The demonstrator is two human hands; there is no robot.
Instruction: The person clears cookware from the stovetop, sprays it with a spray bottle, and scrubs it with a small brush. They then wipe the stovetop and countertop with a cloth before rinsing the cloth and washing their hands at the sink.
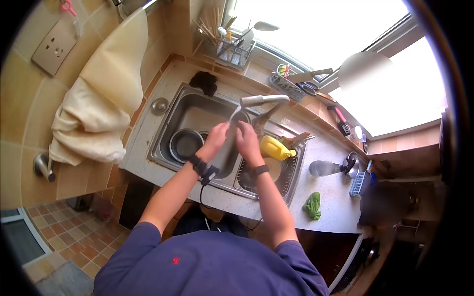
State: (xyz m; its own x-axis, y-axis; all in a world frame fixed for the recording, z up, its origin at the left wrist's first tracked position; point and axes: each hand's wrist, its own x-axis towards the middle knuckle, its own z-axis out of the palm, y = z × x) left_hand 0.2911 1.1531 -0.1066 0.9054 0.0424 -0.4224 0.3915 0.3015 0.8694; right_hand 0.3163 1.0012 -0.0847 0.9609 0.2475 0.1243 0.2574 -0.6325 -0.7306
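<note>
Water runs from the faucet (264, 100) into the left basin of the steel sink (197, 106). Beside the stream is my left hand (216, 137), its fingers bent upward toward the water. My right hand (247, 140) is raised just right of it, and a small gap separates the two. Whether either hand holds something small is too unclear to tell. A round dark pan (186, 144) lies in the left basin, below and left of my left hand. The yellow bottle (276, 148) lies on its side over the rack in the right basin, right of my right hand.
A green cloth (312, 205) and a clear spray bottle (326, 168) are on the right counter. A dark cloth (203, 83) lies behind the sink. Utensil baskets (229, 52) line the window ledge. A cream cloth (101, 98) hangs at the left wall.
</note>
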